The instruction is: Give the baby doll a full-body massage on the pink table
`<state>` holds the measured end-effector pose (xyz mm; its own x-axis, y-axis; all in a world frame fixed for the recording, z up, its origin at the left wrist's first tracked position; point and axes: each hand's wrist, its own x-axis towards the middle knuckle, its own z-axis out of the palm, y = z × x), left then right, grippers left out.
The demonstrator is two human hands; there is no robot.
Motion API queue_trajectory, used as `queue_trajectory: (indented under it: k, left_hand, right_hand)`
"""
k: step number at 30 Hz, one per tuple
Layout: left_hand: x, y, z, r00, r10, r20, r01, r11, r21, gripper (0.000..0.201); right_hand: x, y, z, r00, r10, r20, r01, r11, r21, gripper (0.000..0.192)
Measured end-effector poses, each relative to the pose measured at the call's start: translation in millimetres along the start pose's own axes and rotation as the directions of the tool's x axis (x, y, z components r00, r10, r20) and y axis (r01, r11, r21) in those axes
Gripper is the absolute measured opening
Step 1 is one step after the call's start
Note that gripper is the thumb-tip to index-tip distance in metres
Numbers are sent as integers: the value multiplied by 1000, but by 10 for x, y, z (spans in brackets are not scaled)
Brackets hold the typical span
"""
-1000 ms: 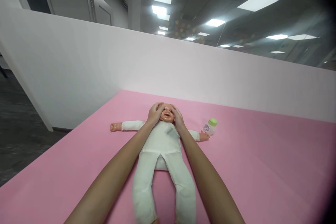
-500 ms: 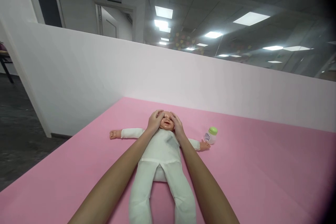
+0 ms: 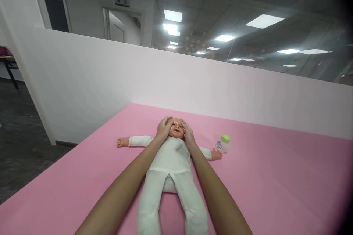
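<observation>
A baby doll [image 3: 171, 156] in white cloth clothing lies on its back, arms spread out to both sides and legs toward me. My left hand [image 3: 164, 127] is closed round the left side of the doll's head [image 3: 177, 129], fingers curving over the brow. On the other side, my right hand [image 3: 188, 134] cups the head in the same way, its fingertips near the eye. The doll's face shows between my hands, while the sides of its head are covered. A small clear bottle with a green cap [image 3: 223, 144] stands beside the doll's hand on the right.
The doll lies on a pink tabletop [image 3: 264, 176]. A low white partition [image 3: 176, 77] runs along the back and left of it. Beyond are a doorway [image 3: 124, 27], glass and ceiling lights. Dark floor [image 3: 24, 147] shows at the left.
The whole view has shifted slightly, so everything sits a little lower and to the right. Both hands stay on the doll's head, with at most a slight shift of the fingers.
</observation>
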<state>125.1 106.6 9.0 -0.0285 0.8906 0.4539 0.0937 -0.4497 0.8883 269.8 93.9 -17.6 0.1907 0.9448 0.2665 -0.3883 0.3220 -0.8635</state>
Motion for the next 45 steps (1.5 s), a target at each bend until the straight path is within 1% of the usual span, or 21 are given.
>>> queue_trajectory:
  k: [3,7,13,16,19,24,28,32,34,40,45]
  left_hand:
    - [23,-17,10,1000,4,-11,-4,1000,13,26]
    - [37,-22,29,1000,4,-20,-3,1000,16,28]
    - [-1,37,42,1000,-10,3,11,1000,-19,25]
    - [-3,67,36,1000,0,4,0,1000,8,25]
    - [-3,97,32,1000,4,-7,-4,1000,25,26]
    - [-31,130,33,1000,-13,1,13,1000,14,25]
    - [-36,121,32,1000,-23,3,23,1000,-7,27]
    - [-15,96,29,1000,-27,-9,27,1000,-8,25]
    - [-7,83,29,1000,-27,-12,27,1000,-15,26]
    - [-8,50,36,1000,-16,-1,16,1000,-17,26]
    - [1,35,36,1000,-2,-10,2,1000,-2,26]
  right_hand:
    - [6,4,-8,1000,-17,-2,17,1000,-11,44]
    - [37,10,-19,999,-29,-38,29,1000,-7,39]
    - [35,3,-48,998,-53,12,54,998,-34,44]
    - [28,-3,-58,998,-64,2,64,997,-47,43]
    - [38,3,-71,999,-44,-16,43,998,-39,40]
    - [50,19,-84,998,-57,0,57,998,-33,41]
    - [40,5,-61,999,-50,7,50,998,-30,44]
    - [40,-10,-47,1000,-11,-21,10,1000,-17,40]
    - [41,-8,-50,1000,-1,-16,1,1000,-17,39]
    - [32,6,-63,999,-52,8,52,997,-50,44]
    - [34,0,-52,1000,-21,-1,21,1000,-22,40]
